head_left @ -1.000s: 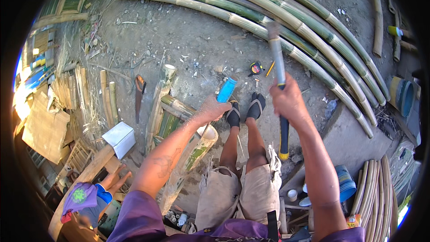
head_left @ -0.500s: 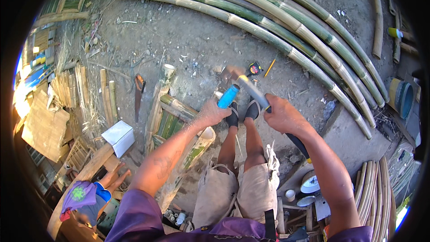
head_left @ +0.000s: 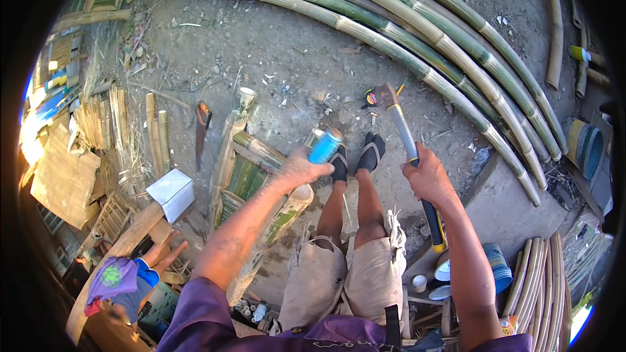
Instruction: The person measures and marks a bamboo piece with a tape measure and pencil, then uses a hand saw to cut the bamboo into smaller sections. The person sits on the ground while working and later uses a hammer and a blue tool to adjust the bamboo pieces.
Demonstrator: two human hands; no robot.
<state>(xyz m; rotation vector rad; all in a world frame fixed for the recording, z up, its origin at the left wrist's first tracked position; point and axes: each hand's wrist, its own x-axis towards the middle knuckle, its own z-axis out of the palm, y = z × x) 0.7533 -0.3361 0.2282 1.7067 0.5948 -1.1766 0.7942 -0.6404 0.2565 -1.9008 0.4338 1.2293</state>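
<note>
My left hand (head_left: 300, 169) is closed around a blue cylindrical handle (head_left: 323, 148) with a brownish top end; any lower part of it is hidden. Beneath and beside that hand is a bamboo frame (head_left: 245, 179) with green slats and thick pale poles. In my right hand (head_left: 427, 173) is a hammer (head_left: 405, 132), gripped partway along its shaft. Its rusty head points away from me, apart from the blue handle, and its black and yellow grip reaches back beside my forearm. The hammer head partly covers a pencil (head_left: 400, 88) next to a tape measure (head_left: 370, 98).
Long bamboo poles (head_left: 391, 29) lie across the far ground. A handsaw (head_left: 201, 132) and a white box (head_left: 171, 194) are to the left. Another person (head_left: 127, 287) sits at the lower left. A concrete slab (head_left: 505, 189) and a stack of split bamboo (head_left: 538, 287) are at right.
The hammer has swung rightward, its head moving away from the blue handle. My right hand has shifted right and slightly nearer. The blue handle has moved a little left and nearer.
</note>
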